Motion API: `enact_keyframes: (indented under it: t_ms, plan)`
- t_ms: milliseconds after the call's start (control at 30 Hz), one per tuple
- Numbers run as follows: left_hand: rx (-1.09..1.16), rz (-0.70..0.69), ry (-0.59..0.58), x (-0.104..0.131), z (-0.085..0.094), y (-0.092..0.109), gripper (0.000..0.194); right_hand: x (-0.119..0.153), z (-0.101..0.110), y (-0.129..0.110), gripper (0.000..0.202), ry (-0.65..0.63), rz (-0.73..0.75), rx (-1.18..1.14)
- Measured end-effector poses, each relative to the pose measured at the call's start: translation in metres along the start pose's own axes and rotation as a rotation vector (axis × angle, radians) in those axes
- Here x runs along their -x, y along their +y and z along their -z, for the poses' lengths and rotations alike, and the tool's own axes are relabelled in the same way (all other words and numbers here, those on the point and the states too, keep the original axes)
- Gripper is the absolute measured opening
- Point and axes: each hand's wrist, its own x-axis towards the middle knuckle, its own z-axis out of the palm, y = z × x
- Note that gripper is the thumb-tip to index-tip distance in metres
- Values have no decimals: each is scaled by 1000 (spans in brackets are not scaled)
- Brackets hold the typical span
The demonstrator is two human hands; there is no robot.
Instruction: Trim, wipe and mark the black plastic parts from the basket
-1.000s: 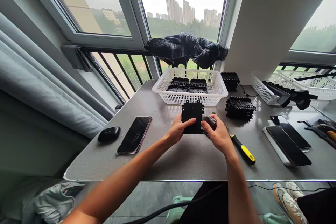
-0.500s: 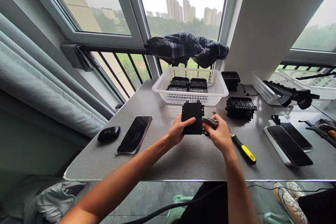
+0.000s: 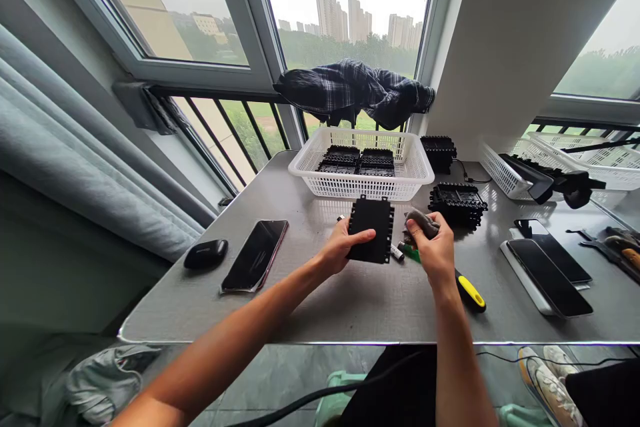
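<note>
My left hand (image 3: 339, 247) grips a flat black plastic panel (image 3: 371, 230) by its left side, thumb across the face. Small teeth run along the panel's side edges. To its right, apart from it, my right hand (image 3: 433, 247) is closed on a bunched grey cloth (image 3: 421, 223). Under and beside that hand lie a yellow-and-black handled tool (image 3: 471, 292), its front end hidden, a green item (image 3: 410, 251) and a small marker-like stick (image 3: 397, 253).
Behind the panel a white basket (image 3: 361, 185) holds black toothed parts. More black parts (image 3: 457, 205) are stacked right of it. A phone (image 3: 255, 256) and a black case (image 3: 206, 254) lie left; phones (image 3: 550, 277) lie right. A plaid cloth (image 3: 355, 90) hangs on the railing.
My right hand has moved right with the cloth, away from the panel's edge. The panel has shifted slightly right and down, uncovering the stick and the green item.
</note>
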Motion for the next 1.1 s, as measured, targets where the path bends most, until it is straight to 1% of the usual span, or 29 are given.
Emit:
enact_keyframes:
  t_ms: [67, 133, 200, 333, 367, 400, 500, 533, 567, 600, 633, 667, 733, 767, 800, 833, 867, 900, 933, 967, 1000, 1033, 1100]
  plan:
    - [29, -36, 62, -3, 3, 1, 47, 4, -3, -4, 34, -191, 10, 16]
    - [47, -56, 85, -4, 5, 2, 46, 8, -7, -7, 30, -308, 31, 63]
    - [55, -58, 88, -4, 6, 2, 44, 10, -10, -9, 27, -335, 54, 113]
    - [78, -9, 69, -2, 4, 3, 37, 13, -15, -12, 25, -300, 79, 166]
    - [83, 17, 48, -1, 3, 2, 37, 14, -17, -14, 26, -269, 88, 171]
    - [86, 51, 11, 1, 2, 2, 38, 14, -18, -14, 27, -206, 99, 178]
    - [52, 179, -172, 6, -1, -1, 46, 12, -16, -12, 30, 132, 118, 201]
    - [23, 214, -237, 7, -2, -2, 49, 9, -13, -10, 32, 223, 109, 202]
    - [-8, 226, -280, 8, -3, -2, 50, 6, -9, -6, 34, 279, 93, 196]
    - [-39, 208, -289, 8, -3, -3, 51, 3, -5, -3, 36, 293, 74, 182]
    - [-68, 161, -260, 6, -3, -3, 52, 0, -1, 1, 38, 289, 59, 162]
    - [-95, 85, -190, 4, -1, -4, 51, -3, 2, 4, 40, 276, 49, 136]
    - [-162, -111, 29, -4, 5, -3, 47, -4, 2, 7, 43, 215, 38, 71]
    - [-210, -204, 154, -8, 9, -2, 44, -3, -1, 7, 44, 141, 27, 32]
    - [-274, -283, 253, -12, 13, -2, 40, 0, -5, 7, 45, 32, 2, -9]
    - [-343, -348, 345, -15, 18, -1, 35, 4, -11, 6, 46, -105, -33, -50]
    - [-409, -400, 418, -18, 22, 0, 30, 8, -18, 5, 46, -270, -74, -88]
    - [-469, -442, 467, -19, 26, 1, 25, 12, -24, 4, 46, -439, -109, -116]
    - [-516, -484, 503, -19, 28, 3, 20, 16, -28, 3, 46, -570, -121, -124]
    - [-559, -530, 528, -19, 30, 4, 19, 18, -32, 2, 46, -631, -116, -117]
    - [-608, -586, 547, -17, 30, 5, 21, 19, -33, 1, 47, -613, -96, -103]
    - [-668, -651, 561, -15, 29, 7, 24, 18, -33, 0, 48, -529, -70, -92]
    - [-823, -785, 575, -10, 26, 8, 29, 14, -28, -3, 52, -309, -50, -115]
